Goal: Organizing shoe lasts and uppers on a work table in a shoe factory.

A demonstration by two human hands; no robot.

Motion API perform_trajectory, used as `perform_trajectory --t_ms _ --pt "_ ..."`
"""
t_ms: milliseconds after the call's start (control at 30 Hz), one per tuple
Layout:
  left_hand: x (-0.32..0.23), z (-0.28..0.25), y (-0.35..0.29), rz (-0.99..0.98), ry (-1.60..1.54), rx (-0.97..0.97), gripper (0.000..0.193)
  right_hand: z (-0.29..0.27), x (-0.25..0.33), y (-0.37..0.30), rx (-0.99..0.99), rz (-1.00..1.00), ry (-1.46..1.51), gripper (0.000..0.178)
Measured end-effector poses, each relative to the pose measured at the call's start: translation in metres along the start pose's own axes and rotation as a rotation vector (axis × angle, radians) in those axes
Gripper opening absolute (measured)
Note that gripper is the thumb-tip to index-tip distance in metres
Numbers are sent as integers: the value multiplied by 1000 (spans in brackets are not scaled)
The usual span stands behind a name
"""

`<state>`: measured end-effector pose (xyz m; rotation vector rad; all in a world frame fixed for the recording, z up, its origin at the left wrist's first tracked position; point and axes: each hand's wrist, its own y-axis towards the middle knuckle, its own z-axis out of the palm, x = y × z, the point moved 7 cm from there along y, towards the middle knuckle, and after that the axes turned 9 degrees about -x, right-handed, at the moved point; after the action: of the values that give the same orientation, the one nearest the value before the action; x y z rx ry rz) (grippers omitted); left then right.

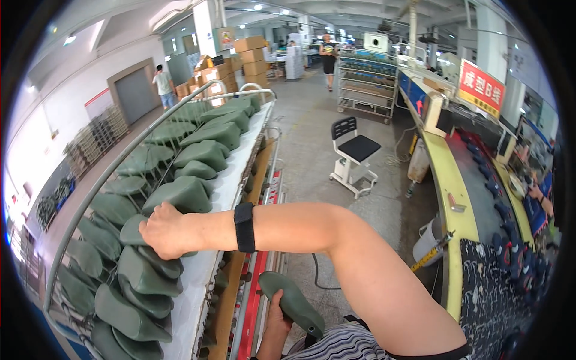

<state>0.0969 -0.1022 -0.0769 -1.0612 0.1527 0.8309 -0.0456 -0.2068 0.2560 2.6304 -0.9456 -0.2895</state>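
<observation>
While the right arm is stretched across from the lower right in the head view, its elbow is bent sharply and its forearm is laid out almost level toward the left, with a black band (245, 228) fastened near the wrist. The right hand (162, 233) is held palm down over the rack's white shelf (231, 180), inward from the shelf's right edge. By the left hand (276, 321), brought up from the lower edge, a dark green shoe last (291, 300) is carried low beside the right edge of the shelf, slanted with its lower end toward the striped shirt (336, 345).

The right fingertips are hidden by the back of the hand, and most of the left fingers are covered by the held last. The left forearm is cut off by the lower edge.

The two hands are set well apart. The left is closed around its last, with the thumb laid along the side. The right is curled, its knuckles placed against a green last (131, 230) in the shelf's row; whether that last is gripped or merely touched cannot be told.
</observation>
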Motion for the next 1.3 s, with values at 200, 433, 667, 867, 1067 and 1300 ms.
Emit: perform_trajectory --t_ms 200,433,667,867,1067,1300 --pt "17 -4 14 -77 6 59 46 -40 -14 -53 -69 36 98 41" --pt "22 37 -12 -89 70 158 52 -96 -74 -233 -291 491 854 57" --pt "120 106 -9 -288 180 293 55 -48 -75 -581 -841 1338 1356 54" --pt "245 158 -20 -410 503 354 55 -38 35 -787 -1295 1871 1307 41" --pt "388 227 -74 -630 832 587 55 -47 165 -910 -1866 1862 1112 40" --pt "526 282 -149 -722 1294 953 48 -16 277 -980 -2225 1952 873 40"
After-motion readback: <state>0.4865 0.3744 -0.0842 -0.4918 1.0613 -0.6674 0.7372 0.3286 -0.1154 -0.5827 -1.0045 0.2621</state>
